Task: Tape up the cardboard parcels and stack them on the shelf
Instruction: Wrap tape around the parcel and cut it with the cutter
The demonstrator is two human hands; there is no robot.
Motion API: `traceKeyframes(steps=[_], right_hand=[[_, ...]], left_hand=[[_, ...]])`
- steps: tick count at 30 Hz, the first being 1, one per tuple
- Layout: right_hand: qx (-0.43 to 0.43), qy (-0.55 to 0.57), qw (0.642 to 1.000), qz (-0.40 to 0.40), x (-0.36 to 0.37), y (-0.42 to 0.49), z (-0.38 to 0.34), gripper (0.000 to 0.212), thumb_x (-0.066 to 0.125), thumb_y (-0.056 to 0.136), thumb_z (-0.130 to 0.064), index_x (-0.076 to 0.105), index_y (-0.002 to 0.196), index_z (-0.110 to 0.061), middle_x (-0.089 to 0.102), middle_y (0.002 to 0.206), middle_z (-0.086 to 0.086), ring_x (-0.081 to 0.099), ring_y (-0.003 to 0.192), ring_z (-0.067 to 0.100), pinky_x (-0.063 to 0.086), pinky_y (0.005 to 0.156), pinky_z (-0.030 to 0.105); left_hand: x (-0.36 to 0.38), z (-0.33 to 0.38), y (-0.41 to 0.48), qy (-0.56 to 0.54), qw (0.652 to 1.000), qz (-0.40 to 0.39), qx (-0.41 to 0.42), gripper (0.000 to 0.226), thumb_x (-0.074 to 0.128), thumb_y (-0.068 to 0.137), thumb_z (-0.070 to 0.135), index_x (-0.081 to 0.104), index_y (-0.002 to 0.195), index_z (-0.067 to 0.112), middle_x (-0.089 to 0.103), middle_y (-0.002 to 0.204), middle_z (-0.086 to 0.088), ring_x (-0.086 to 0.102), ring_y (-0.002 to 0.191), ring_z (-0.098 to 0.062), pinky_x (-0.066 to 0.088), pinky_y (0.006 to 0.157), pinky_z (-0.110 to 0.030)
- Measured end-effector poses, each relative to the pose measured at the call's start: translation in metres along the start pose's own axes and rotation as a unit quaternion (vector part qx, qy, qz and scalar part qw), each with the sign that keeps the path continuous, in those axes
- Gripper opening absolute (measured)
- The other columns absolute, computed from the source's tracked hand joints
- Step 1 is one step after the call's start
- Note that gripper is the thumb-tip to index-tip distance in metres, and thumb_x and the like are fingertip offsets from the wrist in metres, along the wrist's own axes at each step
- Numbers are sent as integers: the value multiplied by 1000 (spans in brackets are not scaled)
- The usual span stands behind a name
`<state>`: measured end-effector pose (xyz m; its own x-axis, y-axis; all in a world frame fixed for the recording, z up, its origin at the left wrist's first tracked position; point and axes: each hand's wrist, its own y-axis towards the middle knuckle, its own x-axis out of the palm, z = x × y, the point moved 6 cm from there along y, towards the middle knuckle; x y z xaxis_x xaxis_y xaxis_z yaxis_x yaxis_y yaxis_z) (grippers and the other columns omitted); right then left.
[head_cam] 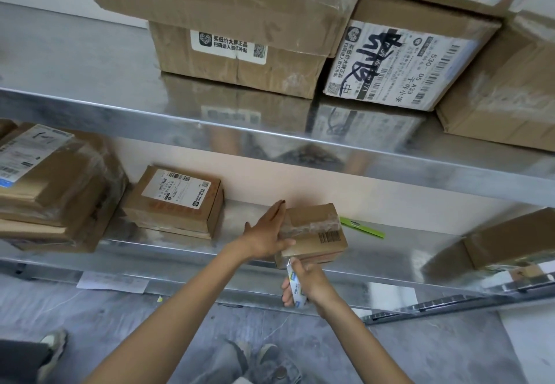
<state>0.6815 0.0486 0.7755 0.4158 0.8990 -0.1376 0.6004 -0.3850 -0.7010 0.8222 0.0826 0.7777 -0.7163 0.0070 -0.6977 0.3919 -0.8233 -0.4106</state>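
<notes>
Cardboard parcel [316,241] sits at front edge of lower steel shelf [180,253], clear tape across its top. Left hand [267,235] lies flat against parcel's left side, fingers straight, thumb on front face. Right hand [310,286] just below parcel's front edge, fingers curled round tape roll [293,280], roll's tip touching parcel's lower front corner. Green strip [362,227] lies just behind parcel.

Two-tier metal shelf [90,104]: large boxes [240,62] above; smaller parcels [174,203] and green strip [363,227] below.

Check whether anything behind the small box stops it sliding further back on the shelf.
A green strip lies at the small box's back right corner; nothing else shows between it and the wall.
</notes>
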Motion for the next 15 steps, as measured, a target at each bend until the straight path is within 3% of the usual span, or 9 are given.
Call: traceKeyframes(steps=[2,5,11,13,15], right_hand=[[2,1,1000,-2,-1,-1,-2,64,29,103,-35,59,60,0,59,45,11,56,37,19,43,40,17],[5,8,1000,-10,0,2,-2,67,25,102,-44,59,62,-3,58,47,11,56,38,20,43,43,18],[-27,51,998,-40,3,5,3,57,25,101,-49,58,81,-6,51,47,5,50,41,17,52,64,37],[-48,49,996,-61,4,0,2,50,26,103,-41,58,87,-6,52,48,5,52,43,17,51,70,38],[-82,-5,994,-79,2,-10,2,40,29,103,-33,58,94,-7,56,53,4,56,53,15,46,72,29]], left_hand=[[2,1,-1,28,999,-38,-1,114,58,83,63,-29,147,24,-37,151,17,-13,147,-13,5,113,-66],[-1,3,0,64,995,-77,-18,127,60,76,71,-34,144,22,-42,149,13,-25,145,-18,3,111,-69],[-6,8,2,97,988,-112,-45,136,59,66,81,-36,143,20,-42,150,9,-25,145,-26,2,111,-69],[-9,9,3,108,986,-117,-42,137,61,66,80,-34,143,20,-39,152,6,-17,147,-27,8,113,-66],[-10,8,5,107,987,-115,-31,137,64,67,77,-32,145,18,-35,154,2,3,149,-27,22,115,-54]])
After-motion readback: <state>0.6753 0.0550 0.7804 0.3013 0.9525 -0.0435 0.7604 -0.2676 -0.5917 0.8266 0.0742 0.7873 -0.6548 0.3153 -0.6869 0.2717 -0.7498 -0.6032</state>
